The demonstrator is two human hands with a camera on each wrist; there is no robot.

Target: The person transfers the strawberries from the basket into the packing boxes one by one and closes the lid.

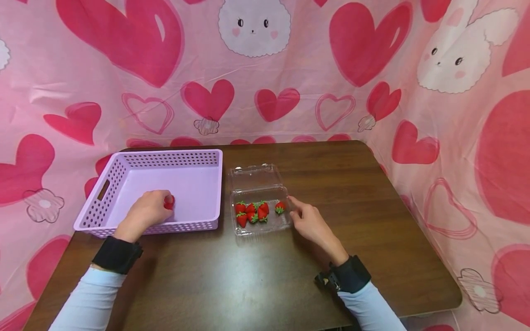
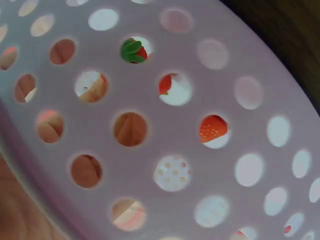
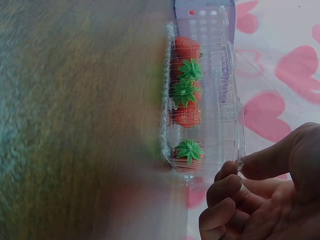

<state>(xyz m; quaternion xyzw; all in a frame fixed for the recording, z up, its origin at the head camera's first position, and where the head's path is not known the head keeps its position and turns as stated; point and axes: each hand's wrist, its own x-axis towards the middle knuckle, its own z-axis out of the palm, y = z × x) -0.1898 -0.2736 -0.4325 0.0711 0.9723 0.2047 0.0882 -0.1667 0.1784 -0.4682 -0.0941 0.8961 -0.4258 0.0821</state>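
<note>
My left hand [image 1: 150, 209] reaches down inside the lilac basket [image 1: 178, 184] and grips a strawberry [image 1: 169, 202], mostly covered by the fingers. The left wrist view looks through the holes of the basket wall [image 2: 150, 145]; skin, green leaves and red strawberry [image 2: 213, 131] show in pieces behind it. To the right stands a clear plastic clamshell box [image 1: 271, 225] with its lid folded back. Several strawberries lie in it, most bunched at its left, one strawberry [image 1: 280, 208] apart at its right. My right hand [image 1: 310, 223] pinches the box's right rim between thumb and fingers.
A brown wooden table [image 1: 256, 276] carries the basket at the left and the box near the middle. Behind and beside it hangs a pink cloth [image 1: 306, 69] printed with hearts and rabbits. The box's clear lid [image 1: 254, 177] lies toward the back.
</note>
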